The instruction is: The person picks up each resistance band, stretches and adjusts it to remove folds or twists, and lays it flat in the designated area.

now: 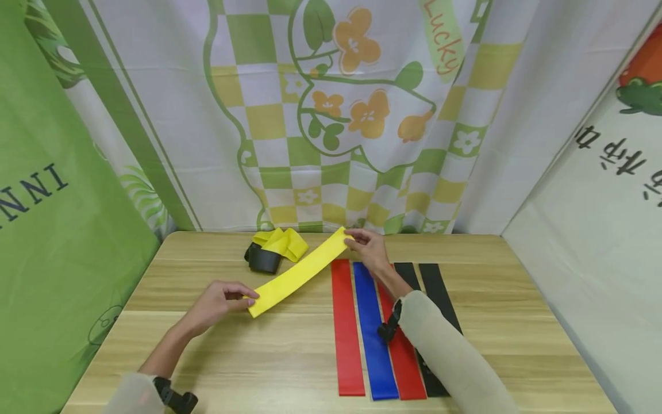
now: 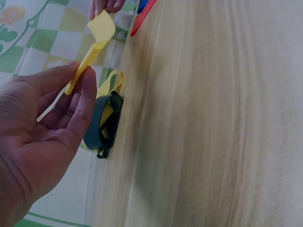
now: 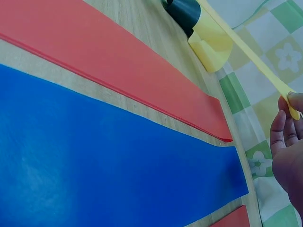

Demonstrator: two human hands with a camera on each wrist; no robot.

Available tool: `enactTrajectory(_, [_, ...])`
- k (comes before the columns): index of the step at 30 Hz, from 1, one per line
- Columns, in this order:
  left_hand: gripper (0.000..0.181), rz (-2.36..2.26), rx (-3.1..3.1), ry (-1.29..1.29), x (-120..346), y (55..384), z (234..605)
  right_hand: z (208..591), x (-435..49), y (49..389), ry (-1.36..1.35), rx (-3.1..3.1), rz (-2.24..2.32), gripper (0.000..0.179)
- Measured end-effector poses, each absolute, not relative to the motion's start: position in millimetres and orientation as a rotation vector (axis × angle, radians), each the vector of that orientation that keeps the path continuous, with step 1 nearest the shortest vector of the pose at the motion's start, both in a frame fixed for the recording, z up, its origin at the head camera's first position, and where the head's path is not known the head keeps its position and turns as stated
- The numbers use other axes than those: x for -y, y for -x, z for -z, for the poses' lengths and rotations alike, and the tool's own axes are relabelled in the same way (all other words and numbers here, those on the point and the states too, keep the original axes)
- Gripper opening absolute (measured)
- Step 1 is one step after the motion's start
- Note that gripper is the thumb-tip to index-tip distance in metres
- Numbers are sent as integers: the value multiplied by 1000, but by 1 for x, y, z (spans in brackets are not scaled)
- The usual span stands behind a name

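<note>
Left forearm [image 1: 168,349] comes in from between 7 and 8 o'clock, aimed between 1 and 2; left hand [image 1: 214,305] at 8, fingers toward 3, thumb and fingertips pinching. Right forearm [image 1: 395,283] in from 5, aimed toward 11; right hand [image 1: 373,251] between 4 and 5, reached farther out, fingers toward 10, also pinching. Hands apart. Pale sleeves [image 1: 450,351] stop short of both. Right wrist view: right hand cropped at 3 o'clock.

The right hand [image 3: 288,161] pinches the end of a yellow strip [image 3: 251,54]; a red strip [image 3: 118,61] and a blue strip [image 3: 118,142] lie side by side on the table [image 3: 142,23].
</note>
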State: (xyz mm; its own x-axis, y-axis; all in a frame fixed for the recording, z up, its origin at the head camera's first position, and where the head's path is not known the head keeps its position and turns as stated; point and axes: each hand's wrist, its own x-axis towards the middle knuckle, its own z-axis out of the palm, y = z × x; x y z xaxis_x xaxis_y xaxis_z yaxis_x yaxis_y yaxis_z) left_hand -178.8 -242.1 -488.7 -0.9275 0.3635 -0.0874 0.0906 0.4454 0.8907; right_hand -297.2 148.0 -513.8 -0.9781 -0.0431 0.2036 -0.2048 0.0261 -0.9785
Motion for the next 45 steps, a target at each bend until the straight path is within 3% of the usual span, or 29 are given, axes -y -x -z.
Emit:
enactTrajectory(12, [15,-1390,-2216,-642,218,168,492,515,-136,306,-322,2195,-2008,24])
enactTrajectory(22, [9,-1392,-2068,-632,198,156,495,512,-124,308,-247,2279,-2011,22])
enactTrajectory(45, [15,-1322,-1902,-636,167,136,502,527,-106,307,-333,2666,-1717,13])
